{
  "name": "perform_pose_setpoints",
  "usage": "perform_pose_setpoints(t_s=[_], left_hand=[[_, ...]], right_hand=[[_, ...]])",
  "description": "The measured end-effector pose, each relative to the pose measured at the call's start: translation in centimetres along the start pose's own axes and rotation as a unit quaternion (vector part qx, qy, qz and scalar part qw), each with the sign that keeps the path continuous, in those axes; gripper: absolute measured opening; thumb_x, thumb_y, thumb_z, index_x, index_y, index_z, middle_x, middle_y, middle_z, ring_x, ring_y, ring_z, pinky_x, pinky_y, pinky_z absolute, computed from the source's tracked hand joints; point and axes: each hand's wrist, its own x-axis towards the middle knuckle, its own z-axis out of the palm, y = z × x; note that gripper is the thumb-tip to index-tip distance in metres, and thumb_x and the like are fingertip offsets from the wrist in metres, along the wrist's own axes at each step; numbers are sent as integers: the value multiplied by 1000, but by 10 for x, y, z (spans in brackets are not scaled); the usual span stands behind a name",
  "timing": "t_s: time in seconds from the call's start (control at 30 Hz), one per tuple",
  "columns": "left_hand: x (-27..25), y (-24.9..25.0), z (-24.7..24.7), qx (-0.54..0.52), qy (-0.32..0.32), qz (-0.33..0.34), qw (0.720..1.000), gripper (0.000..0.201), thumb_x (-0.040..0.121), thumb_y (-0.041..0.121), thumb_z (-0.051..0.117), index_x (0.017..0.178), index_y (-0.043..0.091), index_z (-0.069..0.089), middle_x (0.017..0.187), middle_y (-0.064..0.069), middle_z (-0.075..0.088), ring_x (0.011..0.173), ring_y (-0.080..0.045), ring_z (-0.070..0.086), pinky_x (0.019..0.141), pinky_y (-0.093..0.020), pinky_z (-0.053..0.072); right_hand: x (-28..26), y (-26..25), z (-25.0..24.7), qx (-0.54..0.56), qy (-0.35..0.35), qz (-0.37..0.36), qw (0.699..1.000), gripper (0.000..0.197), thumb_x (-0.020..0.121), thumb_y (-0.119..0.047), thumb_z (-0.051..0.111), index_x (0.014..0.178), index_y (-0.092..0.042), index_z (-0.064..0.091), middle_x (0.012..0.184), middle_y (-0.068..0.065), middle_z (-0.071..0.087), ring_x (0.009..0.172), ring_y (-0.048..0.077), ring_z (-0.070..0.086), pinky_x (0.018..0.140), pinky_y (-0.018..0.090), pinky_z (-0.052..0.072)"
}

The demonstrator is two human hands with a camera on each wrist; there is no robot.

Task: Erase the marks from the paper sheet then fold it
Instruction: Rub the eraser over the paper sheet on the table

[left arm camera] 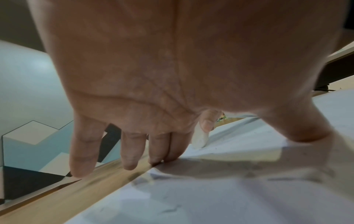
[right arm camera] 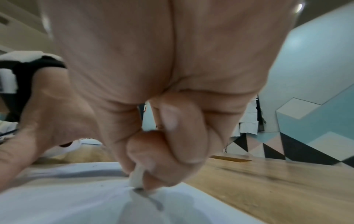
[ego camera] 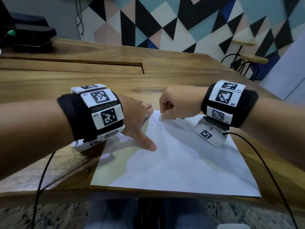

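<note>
One paper sheet (ego camera: 178,164) lies flat at the near edge of the wooden table (ego camera: 82,80). Left hand (ego camera: 133,116) presses its far-left corner with straight fingers; right hand (ego camera: 175,104) pinches one white eraser (ego camera: 160,117) against its far edge.

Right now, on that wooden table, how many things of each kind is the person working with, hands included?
Hands: 2, the left hand pressing flat, the right hand pinching the eraser
Paper sheets: 1, the white paper sheet lying flat on the table
Erasers: 1, the white eraser touching the sheet
Total: 4
</note>
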Motion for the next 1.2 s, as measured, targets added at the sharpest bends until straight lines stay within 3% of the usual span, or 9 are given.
perform_pose_setpoints(t_s=[0.1, 0.23, 0.37, 0.5, 0.67, 0.8, 1.0, 1.1, 1.2], left_hand=[[2, 1, 2, 7, -1, -4, 1000, 143, 50, 102, 40, 159, 21, -3, 166, 14, -4, 153, -14, 6, 119, -47, 24], [3, 0, 2, -5, 3, 3, 1000, 144, 49, 102, 40, 159, 19, 0, 167, 12, 1, 152, -16, 14, 118, -45, 26], [6, -2, 4, -5, 2, 5, 1000, 149, 38, 105, 35, 157, 17, 15, 164, 10, 19, 145, -20, 33, 110, -44, 38], [6, -1, 1, -4, -7, 5, 1000, 152, 37, 104, 32, 159, 21, 2, 166, 13, 1, 149, -18, 25, 116, -44, 31], [8, -2, 4, 2, 0, 3, 1000, 145, 40, 104, 35, 157, 20, 16, 162, 12, 25, 141, -21, 40, 108, -44, 40], [5, -2, 1, -19, -1, 6, 1000, 149, 40, 104, 37, 159, 21, 5, 167, 12, 4, 150, -18, 22, 117, -44, 29], [3, -5, 5, -18, 2, -4, 1000, 156, 29, 108, 31, 155, 18, 22, 164, 14, 17, 142, -18, 37, 111, -43, 37], [3, -1, 4, -12, 10, -9, 1000, 157, 30, 108, 27, 158, 18, 13, 165, 9, 20, 144, -18, 35, 111, -44, 36], [6, 1, 7, -9, 13, -27, 1000, 162, 26, 109, 24, 158, 18, 10, 160, 5, 32, 142, -20, 38, 110, -45, 38]], right_hand=[[-1, -4, 3, -1, -7, -32, 999, 20, 88, -37, 67, 86, -18, 71, 67, -4, 71, 49, 6, 58, 47, 16, 43], [7, 2, -3, -12, 14, 1, 1000, 24, 88, -40, 68, 85, -17, 73, 69, -5, 70, 55, 12, 58, 56, 27, 47], [6, -6, 0, -5, -11, -26, 1000, 21, 89, -37, 67, 85, -17, 72, 72, -4, 72, 56, 9, 57, 49, 14, 44], [10, -3, -6, -27, 4, 4, 1000, 21, 89, -36, 66, 88, -17, 74, 72, -7, 69, 64, 14, 60, 55, 23, 46], [6, -12, 1, -40, -14, -43, 998, 17, 89, -35, 67, 86, -19, 73, 63, -10, 61, 53, 3, 50, 50, 18, 37], [6, 5, -4, -33, 23, -3, 999, 21, 88, -37, 67, 88, -16, 74, 65, -10, 63, 56, 8, 52, 50, 19, 37], [3, -4, 4, -39, -6, -45, 998, 20, 89, -37, 66, 89, -18, 73, 76, -4, 70, 60, 10, 56, 50, 20, 40], [9, 10, -6, -28, 10, 4, 1000, 19, 89, -34, 67, 88, -16, 73, 75, -2, 72, 61, 15, 60, 52, 22, 43], [7, 6, -2, -16, 1, -16, 1000, 17, 88, -33, 67, 85, -17, 73, 72, -4, 72, 60, 14, 61, 52, 22, 45]])
